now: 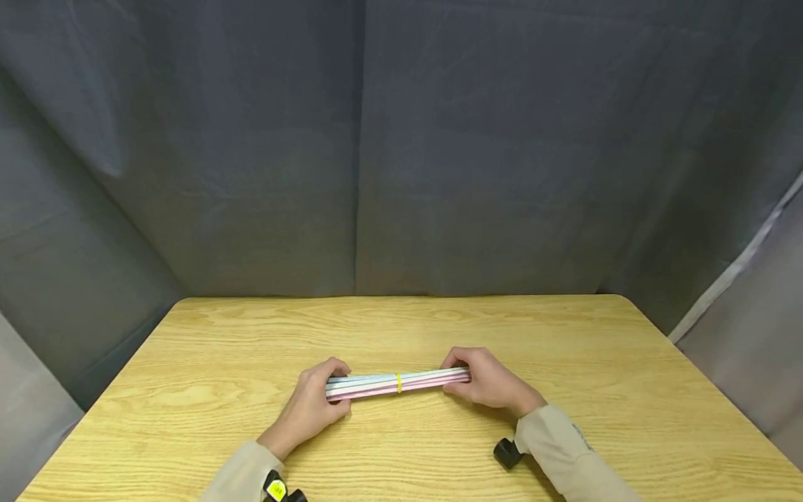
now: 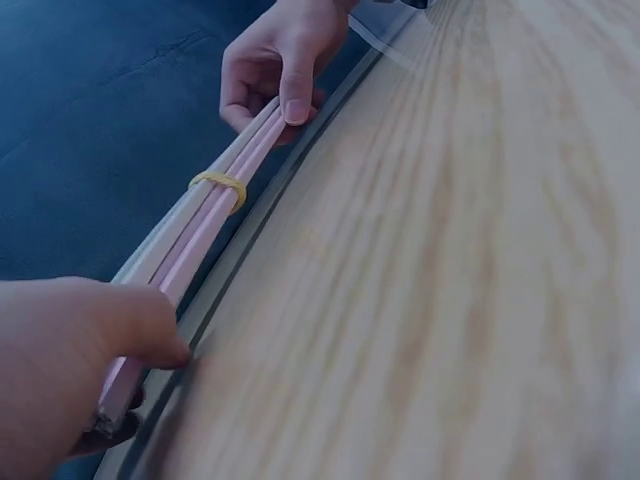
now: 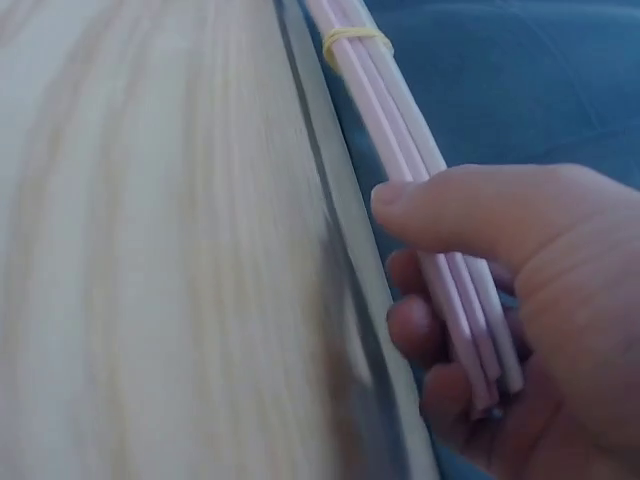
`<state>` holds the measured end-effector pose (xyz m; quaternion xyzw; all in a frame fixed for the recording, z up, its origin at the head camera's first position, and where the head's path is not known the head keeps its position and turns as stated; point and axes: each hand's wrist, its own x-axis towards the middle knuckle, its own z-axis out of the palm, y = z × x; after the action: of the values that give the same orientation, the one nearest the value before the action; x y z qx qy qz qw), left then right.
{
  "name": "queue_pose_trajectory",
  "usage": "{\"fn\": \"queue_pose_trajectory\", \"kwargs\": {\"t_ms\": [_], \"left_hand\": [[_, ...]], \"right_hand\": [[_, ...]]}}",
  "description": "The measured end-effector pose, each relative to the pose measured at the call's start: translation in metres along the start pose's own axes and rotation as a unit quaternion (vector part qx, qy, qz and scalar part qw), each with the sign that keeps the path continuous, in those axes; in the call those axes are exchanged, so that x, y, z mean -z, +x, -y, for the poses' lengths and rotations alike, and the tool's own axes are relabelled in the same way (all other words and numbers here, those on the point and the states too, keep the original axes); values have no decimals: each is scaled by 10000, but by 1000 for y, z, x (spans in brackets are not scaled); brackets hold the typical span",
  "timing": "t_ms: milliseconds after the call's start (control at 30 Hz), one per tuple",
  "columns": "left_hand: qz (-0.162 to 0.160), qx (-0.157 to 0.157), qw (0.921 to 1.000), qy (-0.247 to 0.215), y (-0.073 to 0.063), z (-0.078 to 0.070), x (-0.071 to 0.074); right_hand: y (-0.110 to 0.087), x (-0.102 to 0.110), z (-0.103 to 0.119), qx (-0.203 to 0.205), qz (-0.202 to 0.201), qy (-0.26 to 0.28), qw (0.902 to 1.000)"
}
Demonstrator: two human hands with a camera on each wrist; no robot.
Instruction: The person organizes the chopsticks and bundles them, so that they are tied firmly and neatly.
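Observation:
A slim bundle of long, thin pastel strips (image 1: pixel 369 385), pale blue, white and pink, stretches nearly level between both hands in the head view. Around its middle goes a yellow rubber band (image 1: pixel 399 383). My left hand (image 1: pixel 311 401) grips one end, thumb on the near side and fingers on the far side. The other end is in my right hand (image 1: pixel 494 381). In the right wrist view, the right thumb (image 3: pixel 450 212) lies across the strips (image 3: pixel 400 140), with fingers curled beneath them. The left wrist view has the left hand (image 2: pixel 75 365) close up, partly covering its end.
Beneath the hands is a light wood-grain table (image 1: pixel 401 328) with rounded far corners. Dark grey curtains (image 1: pixel 477 160) hang behind it and along both sides. Black wrist devices (image 1: pixel 507 453) sit at the sleeve cuffs.

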<state>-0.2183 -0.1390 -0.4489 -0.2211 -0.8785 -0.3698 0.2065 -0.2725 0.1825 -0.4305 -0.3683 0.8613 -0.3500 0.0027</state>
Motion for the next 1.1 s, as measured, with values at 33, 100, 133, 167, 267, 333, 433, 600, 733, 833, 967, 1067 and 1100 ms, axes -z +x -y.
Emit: {"fn": "queue_pose_trajectory", "kwargs": {"t_ms": [33,100,133,167,267,333,433,600,733,833,967,1067,1100], "left_hand": [[47,54,10000,-29,0,0,0],[126,147,9998,-86,-1,1,0],[166,189,9996,-108,-1,2,0],[205,224,9995,-132,-2,3,1],[297,325,9988,-220,-2,6,1],[324,359,9985,-239,-3,7,1],[338,327,9987,-220,-2,8,2],[345,237,9990,-150,-2,10,2],[351,231,9990,-135,-2,10,2],[390,242,9988,-143,-3,9,2],[444,234,9986,-146,-3,8,2],[476,238,9985,-125,-2,8,2],[488,253,9984,-104,-2,7,3]], "right_hand": [[0,0,-2,-41,-14,1,10000],[-1,-1,-5,-96,-22,34,9999],[-1,-1,-7,-139,-3,67,9999],[-1,-2,-8,-162,17,121,9998],[-2,-4,-12,-233,47,343,9991],[-2,-4,-14,-289,56,457,9985],[-3,-5,-12,-348,31,536,9980],[-6,0,3,-363,44,606,9975],[-7,5,15,-327,59,615,9976],[-8,6,19,-308,59,610,9976],[-9,6,19,-308,-22,636,9975],[-10,5,18,-280,-93,717,9970],[-10,5,17,-266,-104,760,9967]]}}
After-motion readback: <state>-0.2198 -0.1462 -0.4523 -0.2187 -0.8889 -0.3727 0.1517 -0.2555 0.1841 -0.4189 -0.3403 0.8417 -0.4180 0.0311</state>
